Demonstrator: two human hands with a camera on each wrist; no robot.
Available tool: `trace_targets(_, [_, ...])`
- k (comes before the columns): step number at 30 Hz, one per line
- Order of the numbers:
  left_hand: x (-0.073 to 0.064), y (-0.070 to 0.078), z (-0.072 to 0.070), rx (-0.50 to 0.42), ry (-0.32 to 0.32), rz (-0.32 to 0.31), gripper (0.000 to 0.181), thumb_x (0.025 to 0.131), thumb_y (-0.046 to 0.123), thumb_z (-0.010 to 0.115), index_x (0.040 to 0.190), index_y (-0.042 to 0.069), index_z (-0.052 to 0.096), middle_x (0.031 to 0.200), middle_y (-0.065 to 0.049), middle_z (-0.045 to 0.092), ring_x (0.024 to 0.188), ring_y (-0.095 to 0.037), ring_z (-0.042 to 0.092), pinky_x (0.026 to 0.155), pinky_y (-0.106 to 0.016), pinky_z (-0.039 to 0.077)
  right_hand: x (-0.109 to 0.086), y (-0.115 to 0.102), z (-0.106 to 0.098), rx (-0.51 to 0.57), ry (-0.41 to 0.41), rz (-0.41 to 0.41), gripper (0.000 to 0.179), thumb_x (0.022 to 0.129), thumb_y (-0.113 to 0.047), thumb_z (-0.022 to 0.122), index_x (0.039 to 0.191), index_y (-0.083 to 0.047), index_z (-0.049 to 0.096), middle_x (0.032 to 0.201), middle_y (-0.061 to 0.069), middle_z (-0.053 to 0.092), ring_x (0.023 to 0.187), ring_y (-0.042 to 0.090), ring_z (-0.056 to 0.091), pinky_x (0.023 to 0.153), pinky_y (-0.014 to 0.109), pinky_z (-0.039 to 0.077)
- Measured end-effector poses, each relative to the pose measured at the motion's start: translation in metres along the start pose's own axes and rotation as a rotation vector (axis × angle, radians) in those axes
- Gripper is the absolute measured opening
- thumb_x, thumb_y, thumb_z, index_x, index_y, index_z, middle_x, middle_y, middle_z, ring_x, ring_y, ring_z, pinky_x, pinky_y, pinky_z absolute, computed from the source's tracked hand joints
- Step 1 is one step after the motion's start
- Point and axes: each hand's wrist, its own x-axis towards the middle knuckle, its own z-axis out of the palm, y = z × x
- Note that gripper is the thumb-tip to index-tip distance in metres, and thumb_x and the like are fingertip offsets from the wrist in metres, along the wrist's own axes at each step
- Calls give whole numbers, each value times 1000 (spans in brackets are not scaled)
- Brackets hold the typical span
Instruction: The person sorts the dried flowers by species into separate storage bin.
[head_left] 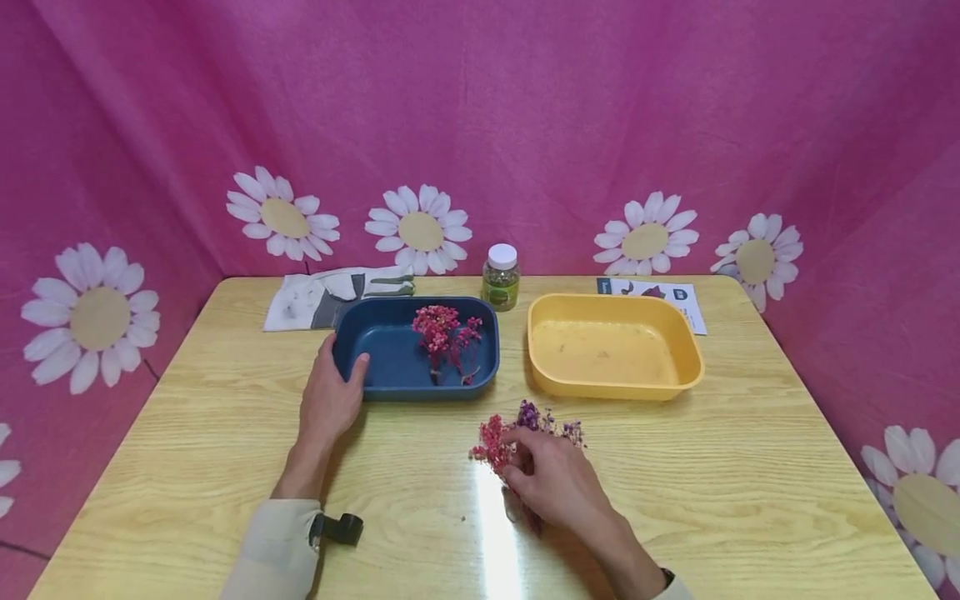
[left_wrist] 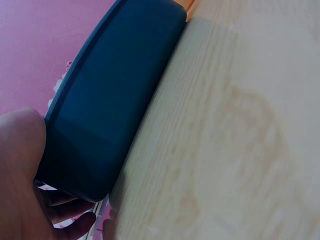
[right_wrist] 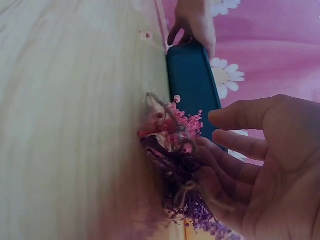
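The tub (head_left: 420, 393) was gripped by the left hand (head_left: 330, 398); brittle-looking flowers (head_left: 491, 442), best lifted by stems (head_left: 533, 522), were touched by the half-open right hand (head_left: 561, 482).

Your head view looks forward and down over the surface (head_left: 412, 483); your wrist views, tilted sideways, sit close by, both catching the blue tray (left_wrist: 115, 95).

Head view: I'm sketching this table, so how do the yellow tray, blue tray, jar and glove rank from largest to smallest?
1. Yellow tray and blue tray: too alike to rank
2. Glove, judging by the part that shows
3. Jar
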Motion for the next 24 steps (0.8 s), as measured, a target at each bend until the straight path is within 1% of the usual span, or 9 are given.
trace_targets(4, [0, 0, 0, 5, 1, -2, 75, 98, 48, 44, 156, 12, 12, 159, -18, 24, 146, -37, 26, 118, -53, 23, 0, 1, 3, -66, -21, -1, 36, 78, -27, 75, 113, -23, 69, 68, -20, 57, 62, -3, 50, 55, 18, 39])
trace_targets(7, [0, 0, 0, 3, 0, -3, 75, 98, 48, 45, 155, 12, 13, 159, -18, 24, 145, -37, 27, 117, -53, 23, 0, 2, 6, -116, -27, -6, 40, 75, -30, 77, 113, -23, 68, 68, -18, 58, 62, -1, 51, 54, 20, 39])
trace_targets(11, [-1, 0, 0, -2, -2, -5, 74, 98, 47, 45, 155, 12, 13, 159, -18, 25, 145, -37, 27, 117, -53, 23, -1, 2, 11, -175, -6, -9, 46, 69, -27, 77, 114, -23, 67, 66, -15, 58, 62, 4, 53, 50, 24, 38])
trace_targets(14, [-1, 1, 0, -5, 1, -2, 74, 98, 48, 45, 155, 12, 14, 159, -18, 25, 145, -37, 28, 117, -53, 24, -1, 2, 13, -193, 25, -8, 48, 66, -22, 75, 114, -22, 66, 66, -11, 61, 60, 7, 54, 47, 26, 37])
trace_targets(16, [-1, 1, 0, -4, 1, 2, 75, 98, 49, 45, 155, 12, 14, 159, -18, 25, 145, -36, 28, 117, -53, 24, -1, 2, 14, -184, 35, -4, 48, 66, -20, 75, 114, -20, 66, 65, -10, 61, 58, 7, 53, 45, 26, 36])
trace_targets(19, [-1, 0, 0, -3, 2, 6, 75, 98, 49, 44, 155, 12, 14, 159, -18, 25, 145, -36, 28, 117, -53, 24, -1, 2, 13, -137, 32, 19, 44, 68, -18, 75, 112, -20, 65, 62, -14, 57, 55, 4, 49, 46, 24, 36])
trace_targets(21, [0, 0, 0, -1, 1, 8, 75, 98, 49, 44, 155, 12, 14, 159, -17, 25, 145, -36, 28, 117, -53, 24, -1, 3, 12, -79, 24, 39, 42, 70, -17, 76, 110, -19, 65, 63, -16, 56, 54, 1, 48, 48, 21, 37])
trace_targets(24, [0, 0, 0, -5, 3, 9, 74, 98, 47, 45, 155, 12, 14, 159, -17, 25, 145, -36, 28, 117, -53, 24, 1, 3, 8, 45, -2, 63, 39, 73, -15, 77, 110, -19, 64, 67, -17, 58, 55, -1, 49, 54, 20, 41])
